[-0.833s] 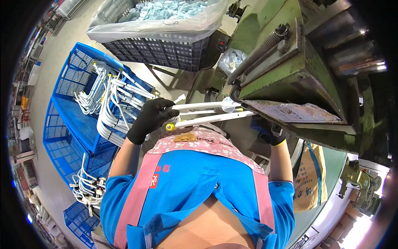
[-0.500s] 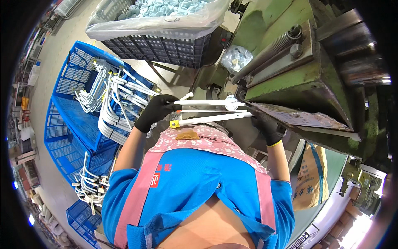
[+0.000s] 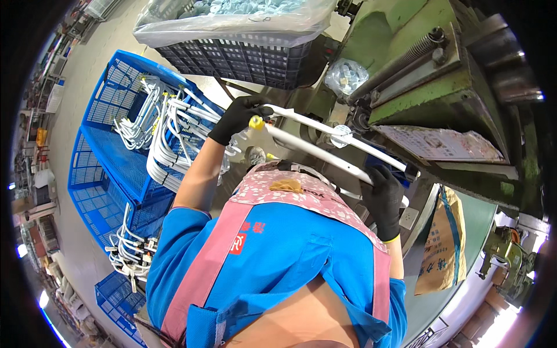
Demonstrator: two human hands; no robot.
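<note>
My left hand (image 3: pixel 241 119), in a black glove, is closed around the left end of a white tube (image 3: pixel 307 122). A pale round disc (image 3: pixel 341 136) sits midway along that tube, and its far right end is dark. Below it runs a second white tube (image 3: pixel 322 152) with a yellow cap (image 3: pixel 256 122) at its left end. My right hand (image 3: pixel 384 200), gloved in black too, is closed on the right end of this lower tube. Both tubes slant down to the right in front of my apron. Whether they are joined is hidden by my hands.
A green press-like machine (image 3: pixel 423 110) stands close at the right. At the left, blue crates (image 3: pixel 104 156) hold several bent white tubes (image 3: pixel 165 151). A black crate (image 3: pixel 232 60) lined with plastic holds pale blue parts. A brown sack (image 3: pixel 444 243) lies at the lower right.
The tubes have tilted, their right ends dropping toward me and away from the machine. My right hand has come down and nearer, out from beside the machine's edge.
</note>
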